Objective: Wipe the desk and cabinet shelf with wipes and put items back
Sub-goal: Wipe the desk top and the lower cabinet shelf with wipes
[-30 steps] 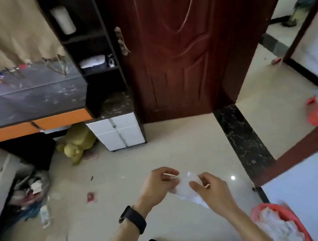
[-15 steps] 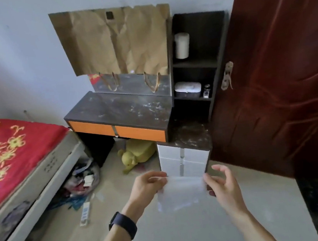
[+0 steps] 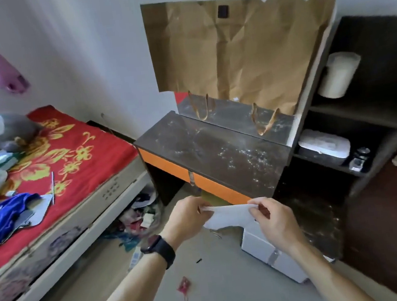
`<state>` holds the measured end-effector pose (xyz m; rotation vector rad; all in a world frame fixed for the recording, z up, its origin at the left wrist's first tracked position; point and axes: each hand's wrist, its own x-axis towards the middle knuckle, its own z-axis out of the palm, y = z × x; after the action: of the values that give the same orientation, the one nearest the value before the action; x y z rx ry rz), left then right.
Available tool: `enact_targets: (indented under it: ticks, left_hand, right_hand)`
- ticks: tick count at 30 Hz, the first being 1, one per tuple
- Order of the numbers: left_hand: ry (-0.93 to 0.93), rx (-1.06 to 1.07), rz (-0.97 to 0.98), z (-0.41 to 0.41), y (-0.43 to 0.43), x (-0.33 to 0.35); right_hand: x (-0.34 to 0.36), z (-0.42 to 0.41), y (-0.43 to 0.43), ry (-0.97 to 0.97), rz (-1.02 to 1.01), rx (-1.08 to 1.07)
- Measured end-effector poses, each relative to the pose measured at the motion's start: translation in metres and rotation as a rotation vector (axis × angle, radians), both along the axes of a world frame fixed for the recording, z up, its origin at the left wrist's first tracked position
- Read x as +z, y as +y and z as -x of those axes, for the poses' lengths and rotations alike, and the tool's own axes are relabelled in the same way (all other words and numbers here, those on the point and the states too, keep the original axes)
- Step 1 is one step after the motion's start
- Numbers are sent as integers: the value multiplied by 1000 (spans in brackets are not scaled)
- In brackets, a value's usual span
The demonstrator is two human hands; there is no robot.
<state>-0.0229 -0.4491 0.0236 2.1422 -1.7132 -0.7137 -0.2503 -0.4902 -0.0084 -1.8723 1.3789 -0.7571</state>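
Note:
A white wipe [image 3: 228,218] is stretched between my two hands, just in front of the desk's near edge. My left hand [image 3: 188,218] pinches its left corner and my right hand [image 3: 272,221] pinches its right corner. The dark desk [image 3: 217,153] with orange drawer fronts has a dusty, speckled top with nothing standing on it. To its right is the dark cabinet shelf [image 3: 362,110]. A white cylinder [image 3: 338,74] stands on its upper shelf. A white wipes box [image 3: 324,146] and a small bottle [image 3: 358,159] sit on the lower shelf.
Brown paper [image 3: 243,54] covers the mirror above the desk. A bed with a red cover [image 3: 67,151] and loose items runs along the left. Clutter lies under the bed [image 3: 138,217]. A white drawer unit [image 3: 272,253] stands on the floor beneath my right hand.
The view has swung left from the door to the desk and come closer. My hands have unfolded the wipe and now hold it stretched near the desk's front edge.

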Motion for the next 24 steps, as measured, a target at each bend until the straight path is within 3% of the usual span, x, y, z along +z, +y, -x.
enact_targets:
  ticks: [3, 5, 9, 13, 16, 18, 20, 24]
  left_hand:
    - [-23, 75, 0, -23, -35, -2]
    - [75, 126, -6, -38, -54, -4]
    - [532, 285, -36, -68, -88, -16]
    - [729, 388, -51, -103, -127, -41]
    - [862, 413, -79, -134, -159, -55]
    - [893, 379, -116, -156, -178, -61]
    - [863, 319, -149, -176, -195, -65]
    - [651, 126, -218, -213, -231, -74]
  right_hand:
    - [-3, -22, -49, 33, 44, 46]
    - [-7, -38, -77, -7, 45, 36]
    - [-12, -71, -124, -62, -162, 9]
    - [-20, -111, -159, -296, -333, -146]
    - [-27, -147, -181, -502, -631, -182]
    - [-36, -167, -194, -556, -738, -175]
    - [-42, -183, -204, -480, -703, -191]
    - [-45, -212, -217, -297, -621, -101]
